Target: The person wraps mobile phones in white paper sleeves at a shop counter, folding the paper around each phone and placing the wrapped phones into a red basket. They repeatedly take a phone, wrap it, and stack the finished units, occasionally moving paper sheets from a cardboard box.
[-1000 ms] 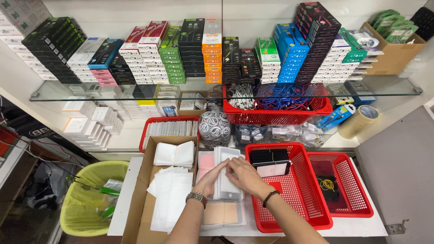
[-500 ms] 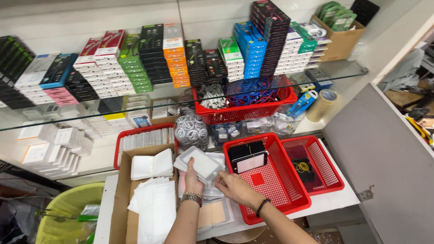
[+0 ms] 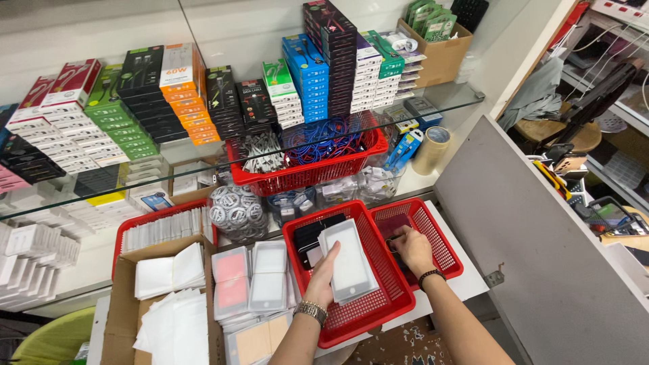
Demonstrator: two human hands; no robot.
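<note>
Stacked boxes of charging cables in green, orange, black and blue fill a glass shelf (image 3: 419, 111) across the back of a small shop stall, with a red basket of coiled cables (image 3: 307, 159) sitting at about 12 o'clock from the worker's hands. Below it, on the white tabletop (image 3: 473, 284), two red mesh baskets stand side by side. The left hand (image 3: 324, 274), a metal watch at its wrist, has its grip clamped on a stack of clear flat packets (image 3: 349, 260) — fingers curled around the stack's left edge — holding it over the larger red basket (image 3: 378, 307), where a black phone-sized item (image 3: 312, 236) lies at 11 o'clock from the hand. The right hand (image 3: 412, 247), a dark bead bracelet on its wrist, reaches into the smaller red basket (image 3: 439, 233) at 2 o'clock; its fingers are bent down onto something dark inside, though whether they are closed on it cannot be told. At 9 o'clock, rows of flat pink and white packets (image 3: 250, 280) lie on the tabletop beside a cardboard box (image 3: 125, 297) of white sleeves — a roll of tape (image 3: 433, 149) stands near 1 o'clock.
</note>
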